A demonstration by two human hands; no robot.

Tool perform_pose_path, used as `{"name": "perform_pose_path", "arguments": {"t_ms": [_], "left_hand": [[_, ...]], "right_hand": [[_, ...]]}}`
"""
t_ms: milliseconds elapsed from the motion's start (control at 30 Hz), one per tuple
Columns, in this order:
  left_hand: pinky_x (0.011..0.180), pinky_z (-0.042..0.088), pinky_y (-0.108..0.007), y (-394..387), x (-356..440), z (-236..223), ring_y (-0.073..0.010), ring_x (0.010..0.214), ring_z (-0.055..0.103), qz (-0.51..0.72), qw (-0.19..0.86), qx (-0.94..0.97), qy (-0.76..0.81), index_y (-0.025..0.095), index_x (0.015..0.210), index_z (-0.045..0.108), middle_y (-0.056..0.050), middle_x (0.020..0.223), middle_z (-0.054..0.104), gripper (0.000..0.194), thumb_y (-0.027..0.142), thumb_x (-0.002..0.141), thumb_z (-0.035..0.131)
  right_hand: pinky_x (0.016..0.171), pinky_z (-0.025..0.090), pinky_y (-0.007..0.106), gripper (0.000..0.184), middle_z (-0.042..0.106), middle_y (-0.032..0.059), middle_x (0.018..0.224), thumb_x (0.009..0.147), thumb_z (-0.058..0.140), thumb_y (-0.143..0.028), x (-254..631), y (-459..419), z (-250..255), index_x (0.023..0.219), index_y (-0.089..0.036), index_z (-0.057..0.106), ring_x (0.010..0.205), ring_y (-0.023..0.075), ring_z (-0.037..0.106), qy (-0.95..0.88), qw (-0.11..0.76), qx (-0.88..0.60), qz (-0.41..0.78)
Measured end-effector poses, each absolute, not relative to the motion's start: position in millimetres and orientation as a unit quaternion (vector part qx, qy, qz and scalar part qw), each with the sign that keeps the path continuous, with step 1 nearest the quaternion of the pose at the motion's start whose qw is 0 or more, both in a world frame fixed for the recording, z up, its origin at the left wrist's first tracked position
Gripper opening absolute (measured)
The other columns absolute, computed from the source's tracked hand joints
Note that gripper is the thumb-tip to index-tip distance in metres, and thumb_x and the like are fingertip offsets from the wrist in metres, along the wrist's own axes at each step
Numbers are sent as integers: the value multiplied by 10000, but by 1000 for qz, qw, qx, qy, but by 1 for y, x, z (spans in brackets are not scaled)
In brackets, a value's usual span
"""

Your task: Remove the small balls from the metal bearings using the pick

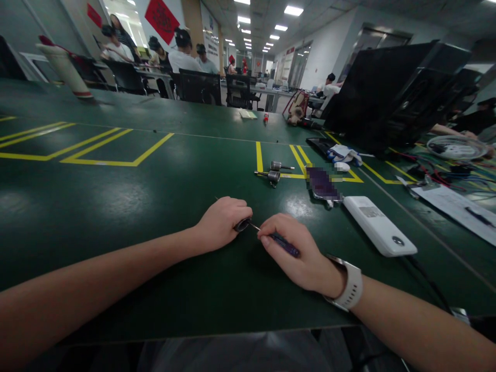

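Observation:
My left hand (223, 219) is closed around a dark round metal part (242, 225), whose hollow-looking end faces right. Most of that part is hidden by the fingers, and a thin tip shows past the knuckles. In my right hand (292, 248) is a small screwdriver (284, 244) with a dark purple handle, pinched near its front. Its thin shaft points left and reaches the end of the round part; whether the tip is inside I cannot tell. Farther up the table lie two similar cylindrical metal parts with thin shafts, one (276, 166) behind the other (273, 176).
On the green table (174, 299) with yellow tape, a phone (322, 183) and a white power bank (377, 225) with a cable lie to the right. Beyond are a clipboard (461, 206), a glove (344, 154), wires and a black computer case (399, 93). People sit in the background.

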State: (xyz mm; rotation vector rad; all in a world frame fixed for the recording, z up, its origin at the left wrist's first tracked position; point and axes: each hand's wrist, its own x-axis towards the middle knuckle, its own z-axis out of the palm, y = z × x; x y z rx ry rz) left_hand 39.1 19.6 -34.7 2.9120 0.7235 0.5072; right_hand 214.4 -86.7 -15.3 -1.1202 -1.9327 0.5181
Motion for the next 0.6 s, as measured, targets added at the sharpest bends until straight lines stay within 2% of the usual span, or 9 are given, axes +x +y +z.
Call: {"name": "perform_pose_path", "arguments": {"t_ms": [200, 300, 400, 600], "left_hand": [[636, 384, -278, 22, 36, -34, -139, 670, 520, 212, 119, 941, 235, 171, 693, 518, -5, 703, 558, 98, 129, 781, 507], [607, 396, -256, 24, 36, -34, -127, 659, 523, 223, 175, 926, 248, 177, 700, 507, 2, 713, 556, 94, 190, 792, 520], [597, 401, -250, 25, 36, -35, -127, 662, 528, 229, 192, 916, 268, 180, 713, 512, 4, 717, 557, 71, 189, 782, 527], [640, 407, -274, 26, 38, -37, -143, 680, 527, 229, 133, 923, 279, 172, 711, 515, -2, 707, 559, 79, 97, 731, 533]], "right_hand": [[754, 475, 336, 108, 670, 30, 780, 819, 553, -234, 221, -73, -21, 789, -175, 639, 777, 169, 611, -583, 503, -437, 465], [788, 482, 351, 108, 666, 27, 764, 819, 542, -227, 221, -68, -26, 788, -170, 628, 772, 165, 623, -518, 532, -416, 525], [766, 481, 337, 110, 658, 23, 779, 836, 538, -240, 220, -70, -27, 801, -179, 623, 774, 163, 615, -553, 534, -421, 480], [760, 444, 340, 110, 641, 45, 836, 853, 507, -180, 213, -84, -18, 864, -190, 616, 804, 175, 577, -753, 434, -443, 221]]}}
